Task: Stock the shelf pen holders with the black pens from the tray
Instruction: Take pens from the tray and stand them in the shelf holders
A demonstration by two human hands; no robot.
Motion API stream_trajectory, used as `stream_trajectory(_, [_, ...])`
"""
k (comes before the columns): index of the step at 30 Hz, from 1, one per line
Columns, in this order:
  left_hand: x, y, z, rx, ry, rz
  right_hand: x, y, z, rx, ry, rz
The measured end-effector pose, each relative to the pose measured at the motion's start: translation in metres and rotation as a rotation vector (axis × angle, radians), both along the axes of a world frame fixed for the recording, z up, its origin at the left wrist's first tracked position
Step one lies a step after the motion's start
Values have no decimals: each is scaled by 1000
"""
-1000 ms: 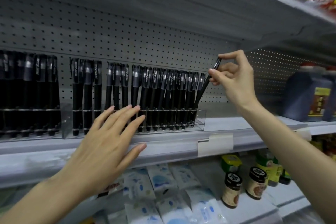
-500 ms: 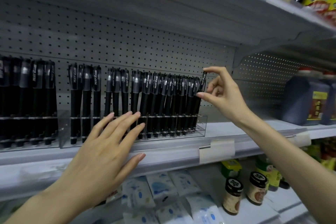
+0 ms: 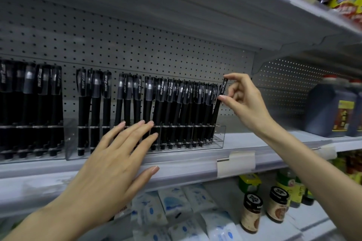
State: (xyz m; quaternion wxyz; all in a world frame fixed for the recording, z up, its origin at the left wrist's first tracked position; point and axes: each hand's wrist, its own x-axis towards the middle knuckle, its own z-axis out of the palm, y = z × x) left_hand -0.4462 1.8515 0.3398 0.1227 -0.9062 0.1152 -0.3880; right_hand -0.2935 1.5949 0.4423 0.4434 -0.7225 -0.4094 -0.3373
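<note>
Black pens (image 3: pixel 29 107) stand packed upright, caps up, in a clear holder at the far left of the shelf (image 3: pixel 186 164), backed by the pegboard (image 3: pixel 137 41). Just beside it, a second pen holder (image 3: pixel 220 137) has gaps between pens at its left end and is dense toward its right.

The left hand (image 3: pixel 109 166) lies flat, fingers straight and slightly spread, with its fingertips at that holder's clear front. This is probably to steady the holder so it does not slide back while a pen goes in.

At the holder's right end one pen (image 3: pixel 218 107) leans a little leftward, its lower end down among the slots. The right hand (image 3: pixel 244 101) pinches its cap, forefinger on top and thumb at the side, likely to guide it straight down. The neighbouring caps crowd close, so the tilt could snag them.

Further right, well apart, stand dark jugs (image 3: pixel 331 107). Below the shelf lie white packets (image 3: pixel 176 207) and small jars (image 3: pixel 251 213). The tray is out of view.
</note>
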Motion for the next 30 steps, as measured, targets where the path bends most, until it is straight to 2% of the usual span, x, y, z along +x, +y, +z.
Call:
stream_trajectory(7, [1, -2, -1, -18, 12, 3, -1, 4, -4, -194, -13, -26])
stream_trajectory(14, [1, -2, 0, -32, 9, -16, -5, 1, -15, -174, 12, -16])
stream_trajectory(21, [-8, -2, 3, -128, 53, -93, -33, 1, -21, -121, 34, -17])
stream_trajectory(25, [-27, -7, 7, -152, 51, -151, -78, 21, -31, -191, 93, 109])
stream_trajectory(30, [-70, -1, -4, -228, 104, -160, -137, 51, -65, -384, 228, 283])
